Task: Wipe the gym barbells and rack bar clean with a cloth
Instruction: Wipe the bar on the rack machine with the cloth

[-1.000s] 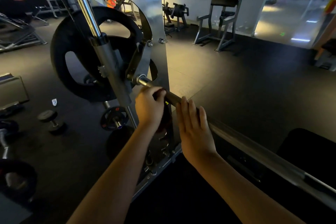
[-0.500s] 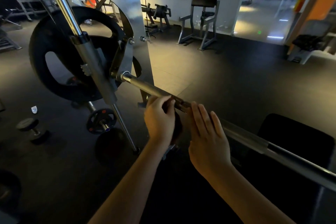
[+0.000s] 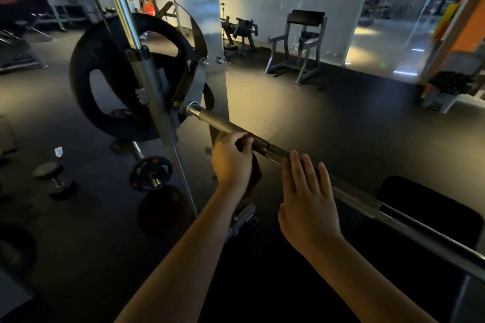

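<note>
A steel rack bar (image 3: 225, 124) runs from the machine's carriage at the centre down to the lower right edge. My left hand (image 3: 231, 158) grips a dark cloth (image 3: 256, 173) wrapped round the bar, about a hand's width from the carriage; part of the cloth hangs below my palm. Just to its right, my right hand (image 3: 307, 196) rests flat against the bar with its fingers straight. A big black weight plate (image 3: 105, 86) sits on the bar's far end, behind the chrome guide rod (image 3: 119, 5).
A small loaded barbell (image 3: 151, 174) and a dumbbell (image 3: 55, 181) lie on the dark floor at the left. A black bench pad (image 3: 425, 207) sits under the bar at right. A preacher bench (image 3: 299, 44) stands by the far white wall.
My left hand has slid the cloth along the bar away from the carriage, toward the right. My right hand moved right ahead of it, still flat on the bar.
</note>
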